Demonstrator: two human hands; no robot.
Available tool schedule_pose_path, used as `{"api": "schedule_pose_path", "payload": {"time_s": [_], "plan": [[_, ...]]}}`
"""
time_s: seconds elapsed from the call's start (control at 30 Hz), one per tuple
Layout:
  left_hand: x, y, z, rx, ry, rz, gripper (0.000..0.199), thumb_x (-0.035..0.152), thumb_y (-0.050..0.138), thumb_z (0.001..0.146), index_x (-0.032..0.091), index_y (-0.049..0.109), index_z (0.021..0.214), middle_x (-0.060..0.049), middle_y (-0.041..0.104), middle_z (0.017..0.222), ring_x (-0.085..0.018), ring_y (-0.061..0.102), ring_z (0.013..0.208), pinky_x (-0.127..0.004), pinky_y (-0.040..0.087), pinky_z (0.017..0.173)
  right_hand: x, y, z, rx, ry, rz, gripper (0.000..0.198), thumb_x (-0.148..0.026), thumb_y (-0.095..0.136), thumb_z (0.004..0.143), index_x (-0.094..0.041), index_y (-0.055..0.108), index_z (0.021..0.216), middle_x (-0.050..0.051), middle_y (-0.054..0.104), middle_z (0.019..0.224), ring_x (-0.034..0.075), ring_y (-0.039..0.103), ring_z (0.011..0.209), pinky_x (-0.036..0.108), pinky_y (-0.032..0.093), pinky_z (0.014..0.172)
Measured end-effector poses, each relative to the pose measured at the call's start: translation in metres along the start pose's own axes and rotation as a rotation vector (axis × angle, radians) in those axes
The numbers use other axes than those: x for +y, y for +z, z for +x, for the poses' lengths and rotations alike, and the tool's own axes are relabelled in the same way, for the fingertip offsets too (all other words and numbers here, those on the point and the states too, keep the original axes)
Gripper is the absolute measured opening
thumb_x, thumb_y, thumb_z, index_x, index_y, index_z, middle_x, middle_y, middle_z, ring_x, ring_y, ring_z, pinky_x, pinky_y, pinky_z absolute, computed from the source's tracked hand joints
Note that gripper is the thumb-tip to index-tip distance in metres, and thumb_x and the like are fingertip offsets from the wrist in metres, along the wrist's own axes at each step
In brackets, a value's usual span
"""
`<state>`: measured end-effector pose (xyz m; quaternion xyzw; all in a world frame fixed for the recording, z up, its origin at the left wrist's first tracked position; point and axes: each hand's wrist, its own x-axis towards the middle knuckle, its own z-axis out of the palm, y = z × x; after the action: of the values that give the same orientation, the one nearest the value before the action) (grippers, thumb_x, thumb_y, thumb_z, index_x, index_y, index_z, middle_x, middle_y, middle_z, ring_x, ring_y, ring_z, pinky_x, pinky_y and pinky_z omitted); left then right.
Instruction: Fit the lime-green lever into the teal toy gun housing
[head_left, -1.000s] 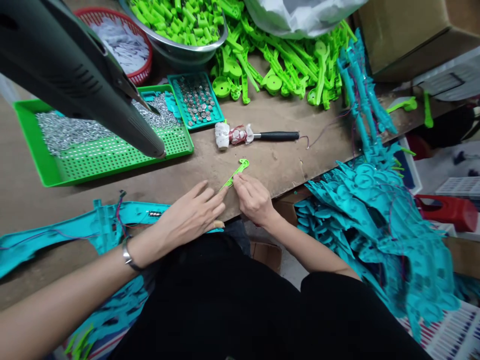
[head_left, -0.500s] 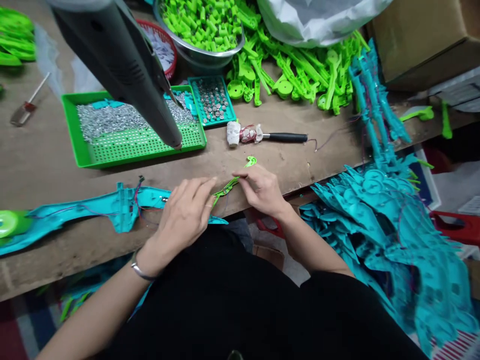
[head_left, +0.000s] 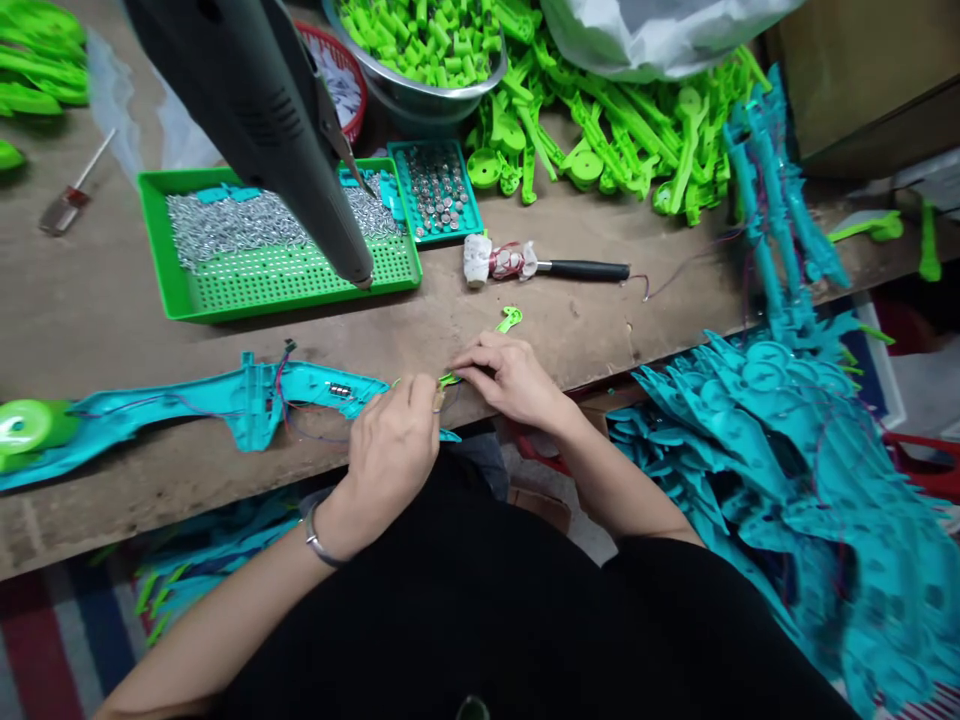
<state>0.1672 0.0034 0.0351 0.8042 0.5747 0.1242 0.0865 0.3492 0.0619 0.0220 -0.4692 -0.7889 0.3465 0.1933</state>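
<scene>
A long teal plastic shell half lies along the table's front edge, with thin wires, a small spring and a green round part at its left end. My left hand is closed over the shell's right end, fingers curled round a slim green plastic piece. From the other side my right hand pinches the same piece between thumb and fingers. Most of that piece is hidden by my fingers. A small hooked green part lies just beyond my right hand.
A grey electric screwdriver hangs over a green tray of screws. Behind are a teal tray of small metal parts, a wrapped-head hammer, a metal bowl and piled green parts. Teal shells are stacked at right.
My left hand has curled from lying nearly flat into a closed grip. My right hand has moved left and down towards it, and less of the green piece shows between them.
</scene>
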Motion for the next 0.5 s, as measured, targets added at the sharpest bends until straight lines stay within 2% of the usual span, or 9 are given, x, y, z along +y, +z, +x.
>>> {"api": "schedule_pose_path", "payload": {"time_s": [0.03,0.1,0.17,0.27,0.33,0.4,0.5], "plan": [[-0.002,-0.002,0.0,-0.02,-0.016,-0.066,0.015,0.02,0.046,0.096,0.015,0.059,0.102,-0.006,0.065,0.082,-0.021,0.061,0.07,-0.033,0.038,0.06,0.0,0.001,0.0,0.0,0.008,-0.004,0.017,-0.017,0.059,0.093,-0.02,0.076,0.092,0.005,0.072,0.091,0.016,0.065,0.09,0.032,0.049,0.085],[-0.004,-0.005,-0.001,-0.069,-0.029,-0.171,0.027,0.021,0.053,0.09,0.014,0.056,0.116,-0.006,0.066,0.09,-0.021,0.064,0.074,-0.031,0.039,0.059,-0.001,0.002,0.001,0.008,0.019,-0.008,0.016,-0.017,0.06,0.092,-0.02,0.076,0.092,0.005,0.071,0.091,0.016,0.064,0.09,0.032,0.048,0.086],[-0.005,-0.006,-0.002,-0.086,-0.015,-0.196,0.038,0.028,0.062,0.086,0.015,0.056,0.121,-0.006,0.066,0.094,-0.022,0.065,0.077,-0.03,0.04,0.057,-0.001,0.003,0.001,0.019,0.031,-0.003,0.015,-0.017,0.06,0.092,-0.019,0.076,0.092,0.005,0.071,0.092,0.017,0.064,0.092,0.033,0.048,0.087],[-0.006,-0.002,-0.005,0.043,0.058,-0.099,0.03,0.039,0.066,0.087,0.021,0.066,0.112,-0.003,0.066,0.087,-0.018,0.063,0.069,-0.028,0.037,0.053,-0.002,0.005,0.0,0.024,0.053,0.017,0.015,-0.017,0.06,0.091,-0.02,0.075,0.092,0.004,0.071,0.093,0.017,0.064,0.092,0.034,0.048,0.088],[-0.01,0.003,-0.007,0.183,0.129,-0.022,0.019,0.033,0.064,0.091,0.022,0.069,0.105,-0.001,0.065,0.079,-0.015,0.062,0.065,-0.028,0.036,0.053,-0.002,0.005,0.0,0.03,0.064,0.021,0.015,-0.016,0.061,0.091,-0.02,0.075,0.091,0.004,0.07,0.093,0.017,0.064,0.091,0.034,0.048,0.087],[-0.015,0.006,-0.009,0.286,0.172,0.038,0.019,0.026,0.063,0.092,0.021,0.07,0.109,0.001,0.064,0.072,-0.014,0.061,0.063,-0.027,0.037,0.055,-0.003,0.006,0.0,0.038,0.068,0.016,0.015,-0.016,0.061,0.09,-0.019,0.075,0.09,0.005,0.07,0.092,0.017,0.064,0.09,0.033,0.048,0.086],[-0.022,0.01,-0.011,0.32,0.192,0.078,0.02,0.024,0.065,0.091,0.019,0.071,0.11,0.001,0.063,0.069,-0.014,0.06,0.062,-0.027,0.037,0.057,-0.005,0.006,0.0,0.046,0.07,0.012,0.015,-0.015,0.06,0.09,-0.018,0.075,0.089,0.005,0.069,0.092,0.016,0.064,0.09,0.032,0.048,0.086]]}}
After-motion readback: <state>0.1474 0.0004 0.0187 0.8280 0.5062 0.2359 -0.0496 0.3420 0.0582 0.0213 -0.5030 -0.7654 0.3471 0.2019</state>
